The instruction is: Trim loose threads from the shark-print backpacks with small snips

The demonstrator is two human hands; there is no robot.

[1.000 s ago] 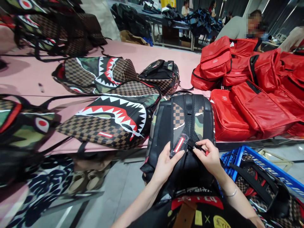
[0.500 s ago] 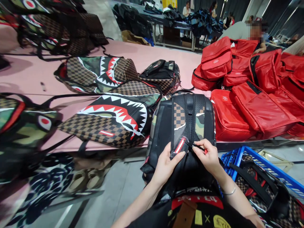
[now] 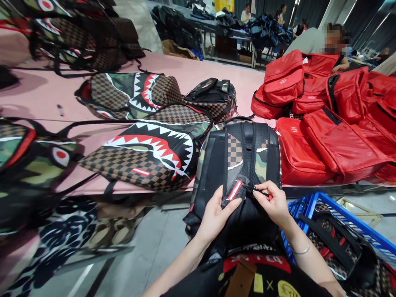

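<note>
A black backpack (image 3: 207,173) stands against the table edge in front of me, its padded back and straps facing me, with checkered and camouflage panels. My left hand (image 3: 215,214) pinches a small black tag (image 3: 234,191) with a red and white label, over the backpack's middle. Just right of it, my right hand (image 3: 274,202) is closed on a thin dark item with a red bit showing between the fingers; its kind is unclear. Its dark tip is close to the tag's upper right edge; whether they touch cannot be made out.
Shark-mouth checkered bags (image 3: 148,152) lie left on the pink table (image 3: 244,76). Red bags (image 3: 328,140) are heaped right, a person (image 3: 309,41) behind them. A blue crate (image 3: 349,210) with bags stands low right. Shoes (image 3: 111,235) show under the table.
The view has shifted slightly. My right hand has moved a little to the right, while my left hand keeps its grip on the tag. The backpack stays in place.
</note>
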